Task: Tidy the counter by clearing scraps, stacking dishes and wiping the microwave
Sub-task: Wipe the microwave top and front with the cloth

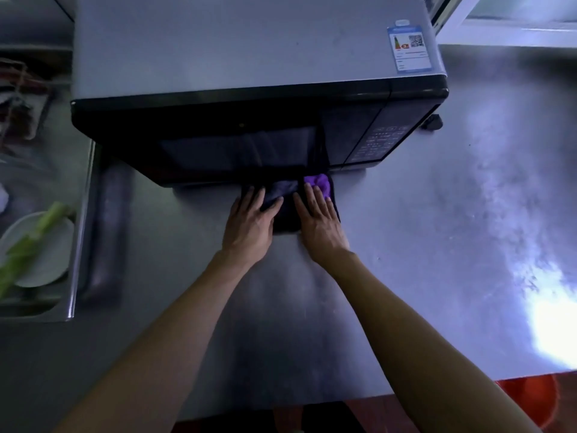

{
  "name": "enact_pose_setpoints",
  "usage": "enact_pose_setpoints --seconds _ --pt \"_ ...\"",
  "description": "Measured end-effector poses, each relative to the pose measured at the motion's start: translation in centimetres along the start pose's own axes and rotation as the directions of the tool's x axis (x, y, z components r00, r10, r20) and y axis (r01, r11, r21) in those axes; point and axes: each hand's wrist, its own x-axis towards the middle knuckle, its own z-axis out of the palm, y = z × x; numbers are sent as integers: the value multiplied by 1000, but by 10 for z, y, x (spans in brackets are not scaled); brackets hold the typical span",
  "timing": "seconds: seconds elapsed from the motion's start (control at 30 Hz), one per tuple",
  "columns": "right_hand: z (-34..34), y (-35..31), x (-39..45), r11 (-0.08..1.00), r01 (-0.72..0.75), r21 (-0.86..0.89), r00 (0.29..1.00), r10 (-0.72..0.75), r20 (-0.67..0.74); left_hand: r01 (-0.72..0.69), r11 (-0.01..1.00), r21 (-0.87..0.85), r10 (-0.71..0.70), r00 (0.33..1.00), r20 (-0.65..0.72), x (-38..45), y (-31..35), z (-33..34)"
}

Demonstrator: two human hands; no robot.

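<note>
Both hands flat on purple cloth (317, 184) on counter (406, 245) before microwave (249, 120): left hand (251, 221) spread, right hand (318, 221) fingers together.

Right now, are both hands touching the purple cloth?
Touching. The head view shows the left hand and right hand lying flat, fingers straight, on the cloth spread on the counter.
</note>
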Motion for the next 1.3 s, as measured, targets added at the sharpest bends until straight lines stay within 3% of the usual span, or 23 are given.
enact_pose_setpoints --seconds 0.17,0.33,0.57,0.67,0.87,1.13,1.3 --pt "-11 39 -25 989 -126 82 991 129 -27 -23 998 -51 27 996 80 19 51 8" --pt "-10 69 -69 982 -140 125 987 148 -62 -76 995 -67 84 988 129 6 92 14" --pt "3 77 -122 966 -180 185 970 205 -131 -80 993 -82 91 987 129 -29 127 17" --pt "8 76 -130 972 -148 181 973 176 -150 -95 994 -59 99 993 70 -40 129 19" --pt "11 84 -103 995 -64 70 991 72 -110 -13 998 -54 12 999 -31 -38 113 31" --pt "2 93 -62 968 -206 142 953 232 -196 -43 999 23 43 999 -4 22 116 32" --pt "-11 99 -33 960 -207 189 962 235 -142 40 999 -29 -41 998 -54 42 121 29"
